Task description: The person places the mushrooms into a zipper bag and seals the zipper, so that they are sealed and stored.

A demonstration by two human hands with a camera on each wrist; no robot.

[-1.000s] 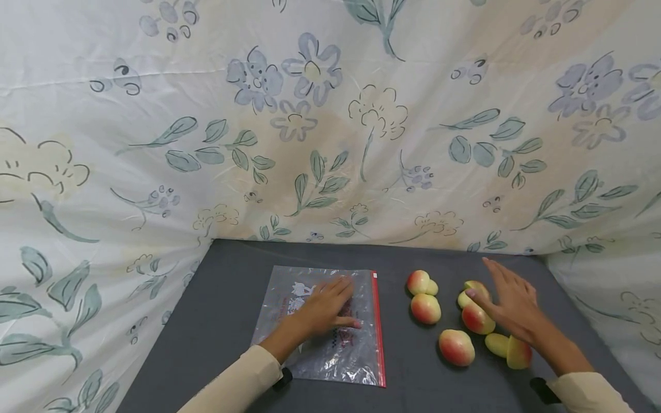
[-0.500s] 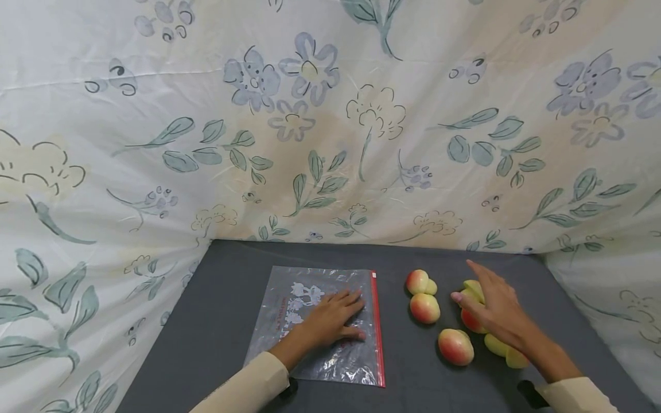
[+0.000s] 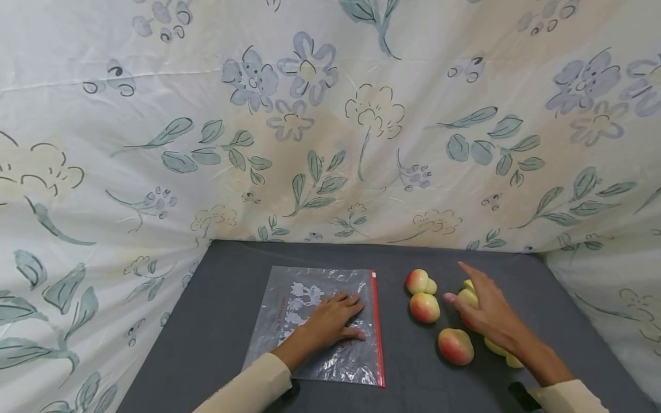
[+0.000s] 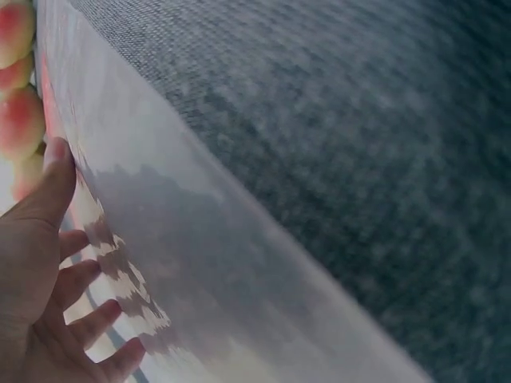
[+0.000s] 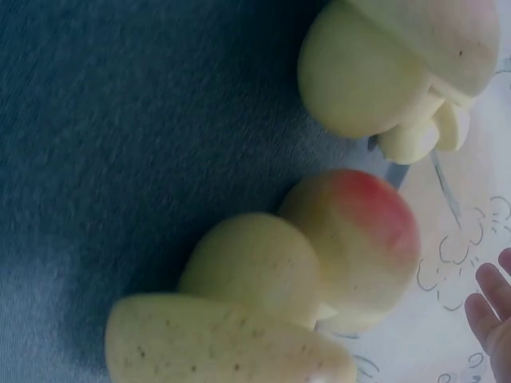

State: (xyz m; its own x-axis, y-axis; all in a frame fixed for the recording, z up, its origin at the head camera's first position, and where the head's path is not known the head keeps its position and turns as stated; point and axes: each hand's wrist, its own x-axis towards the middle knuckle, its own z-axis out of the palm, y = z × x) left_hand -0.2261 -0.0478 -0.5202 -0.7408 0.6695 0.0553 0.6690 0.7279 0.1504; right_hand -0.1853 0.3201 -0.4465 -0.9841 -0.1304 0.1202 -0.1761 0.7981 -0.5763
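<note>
A clear plastic zip bag (image 3: 356,362) with a red zip edge and printed white figures lies flat on the dark table. My left hand (image 3: 331,322) rests on the bag, fingers spread, thumb pointing toward the red edge; the left wrist view shows this hand (image 4: 44,267) beside the shiny plastic. My right hand (image 3: 488,312) hovers with straight fingers and thumb apart, holding nothing. Under and behind it are yellow, peach-like fruits (image 3: 497,347), partly hidden. In the right wrist view, its fingers (image 5: 485,315) show at the right edge, apart from the yellow-red fruits (image 5: 359,247).
Between the hands lie a red-yellow fruit (image 3: 456,346), another (image 3: 425,308) and a red one (image 3: 416,281) with a small yellow one (image 3: 430,287) against it. A floral cloth (image 3: 330,172) walls the back and sides of the grey table (image 3: 206,321).
My right hand has moved left across the fruits, covering different ones. The left hand slid a little right and toward me on the bag, then stayed nearly still.
</note>
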